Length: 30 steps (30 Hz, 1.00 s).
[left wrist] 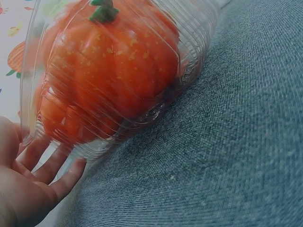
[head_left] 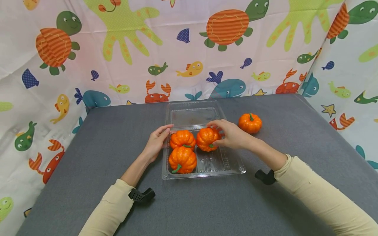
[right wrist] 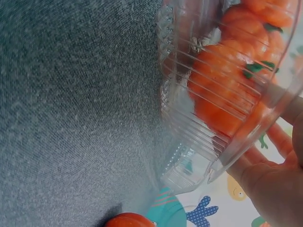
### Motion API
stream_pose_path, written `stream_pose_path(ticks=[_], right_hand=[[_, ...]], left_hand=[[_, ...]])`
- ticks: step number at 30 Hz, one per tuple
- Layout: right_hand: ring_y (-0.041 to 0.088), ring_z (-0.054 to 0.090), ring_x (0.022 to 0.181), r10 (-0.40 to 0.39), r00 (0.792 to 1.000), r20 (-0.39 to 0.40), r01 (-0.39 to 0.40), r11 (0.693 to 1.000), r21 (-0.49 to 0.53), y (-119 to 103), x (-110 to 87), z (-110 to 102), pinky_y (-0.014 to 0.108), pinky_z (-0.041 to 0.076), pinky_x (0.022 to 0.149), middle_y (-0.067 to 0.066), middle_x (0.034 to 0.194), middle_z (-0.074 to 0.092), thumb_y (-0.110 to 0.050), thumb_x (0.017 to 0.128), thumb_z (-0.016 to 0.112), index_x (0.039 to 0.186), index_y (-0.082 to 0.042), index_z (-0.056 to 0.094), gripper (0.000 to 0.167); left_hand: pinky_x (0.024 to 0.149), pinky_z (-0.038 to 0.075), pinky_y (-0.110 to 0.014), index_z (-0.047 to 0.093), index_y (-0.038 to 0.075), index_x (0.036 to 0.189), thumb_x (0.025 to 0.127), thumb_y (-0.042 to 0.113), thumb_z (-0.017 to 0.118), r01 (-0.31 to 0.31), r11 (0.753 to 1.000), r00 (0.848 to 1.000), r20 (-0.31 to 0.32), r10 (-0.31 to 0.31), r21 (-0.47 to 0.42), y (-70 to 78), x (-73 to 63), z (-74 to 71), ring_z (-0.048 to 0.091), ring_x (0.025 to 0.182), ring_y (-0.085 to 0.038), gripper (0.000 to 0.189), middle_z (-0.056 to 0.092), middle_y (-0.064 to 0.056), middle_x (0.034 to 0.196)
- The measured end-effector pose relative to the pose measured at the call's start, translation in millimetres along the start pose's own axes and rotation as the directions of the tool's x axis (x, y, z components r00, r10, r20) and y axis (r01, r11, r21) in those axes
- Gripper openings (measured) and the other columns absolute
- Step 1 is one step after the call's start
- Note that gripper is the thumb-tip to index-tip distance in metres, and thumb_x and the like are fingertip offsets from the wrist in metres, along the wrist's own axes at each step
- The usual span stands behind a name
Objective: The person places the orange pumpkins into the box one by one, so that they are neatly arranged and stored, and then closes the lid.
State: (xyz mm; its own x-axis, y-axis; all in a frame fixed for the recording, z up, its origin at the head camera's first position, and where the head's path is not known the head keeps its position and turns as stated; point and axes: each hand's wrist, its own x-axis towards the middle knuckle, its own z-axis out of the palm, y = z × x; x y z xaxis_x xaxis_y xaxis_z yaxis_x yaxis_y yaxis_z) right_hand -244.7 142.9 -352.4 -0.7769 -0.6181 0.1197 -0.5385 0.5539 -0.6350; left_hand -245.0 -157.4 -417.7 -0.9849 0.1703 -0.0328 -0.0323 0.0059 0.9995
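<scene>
In the head view a clear plastic container (head_left: pixel 203 174) with a hinged lid (head_left: pixel 193 113) lies open on the table. My left hand (head_left: pixel 156 142) holds its left side near the hinge, with fingers (left wrist: pixel 68 177) against the outer wall in the left wrist view. My right hand (head_left: pixel 231 134) reaches over the right side and grips a small orange pumpkin (head_left: pixel 206 139) between thumb and fingers, inside the back of the container. Two more pumpkins sit in the left half, a rear one (head_left: pixel 182 138) and a front one (head_left: pixel 183 159) with its green stem toward me.
Another orange pumpkin (head_left: pixel 250 123) stands on the grey cloth-covered table (head_left: pixel 200 206), behind my right forearm. A curtain (head_left: pixel 177 49) printed with sea animals hangs around the table's back and sides. Black wrist mounts (head_left: pixel 141 195) sit at both sleeves.
</scene>
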Motion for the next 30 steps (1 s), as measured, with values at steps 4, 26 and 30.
stream_pose_path(ticks=[4, 26, 30], right_hand=[[0.028, 0.051, 0.109, 0.008, 1.0, 0.008, -0.007, 1.0, -0.015, -1, -1.0, -3, 0.044, 0.049, 0.086, 0.014, 0.117, 0.053, -0.004, 0.079, 0.078, 0.13, -0.004, 0.052, 0.057], [0.032, 0.051, 0.112, 0.035, 0.999, 0.02, -0.036, 0.999, 0.03, 0, -3.0, -14, 0.045, 0.046, 0.093, 0.018, 0.123, 0.051, -0.008, 0.08, 0.078, 0.129, -0.002, 0.055, 0.054], [0.032, 0.051, 0.111, 0.03, 0.999, 0.018, -0.031, 0.998, 0.047, 1, -4.0, -14, 0.045, 0.046, 0.092, 0.018, 0.124, 0.051, -0.009, 0.08, 0.078, 0.129, -0.002, 0.054, 0.054]], left_hand=[[0.07, 0.052, -0.027, 0.046, 0.005, 0.139, 0.103, 0.027, 0.044, 0.003, 1.0, 1.0, 0.002, -0.003, -0.001, 0.8, 0.0, 0.3, 0.06, 0.101, -0.014, 0.043, 0.057, -0.017, 0.128], [0.072, 0.052, -0.027, 0.046, 0.004, 0.14, 0.103, 0.027, 0.045, 0.011, 1.0, 1.0, -0.002, -0.011, 0.008, 1.3, -0.1, 0.5, 0.058, 0.105, -0.018, 0.043, 0.055, -0.018, 0.13], [0.072, 0.052, -0.027, 0.045, 0.004, 0.14, 0.103, 0.027, 0.044, 0.01, 1.0, 1.0, -0.004, -0.01, 0.009, 1.1, -0.6, 0.3, 0.057, 0.106, -0.019, 0.043, 0.054, -0.018, 0.131]])
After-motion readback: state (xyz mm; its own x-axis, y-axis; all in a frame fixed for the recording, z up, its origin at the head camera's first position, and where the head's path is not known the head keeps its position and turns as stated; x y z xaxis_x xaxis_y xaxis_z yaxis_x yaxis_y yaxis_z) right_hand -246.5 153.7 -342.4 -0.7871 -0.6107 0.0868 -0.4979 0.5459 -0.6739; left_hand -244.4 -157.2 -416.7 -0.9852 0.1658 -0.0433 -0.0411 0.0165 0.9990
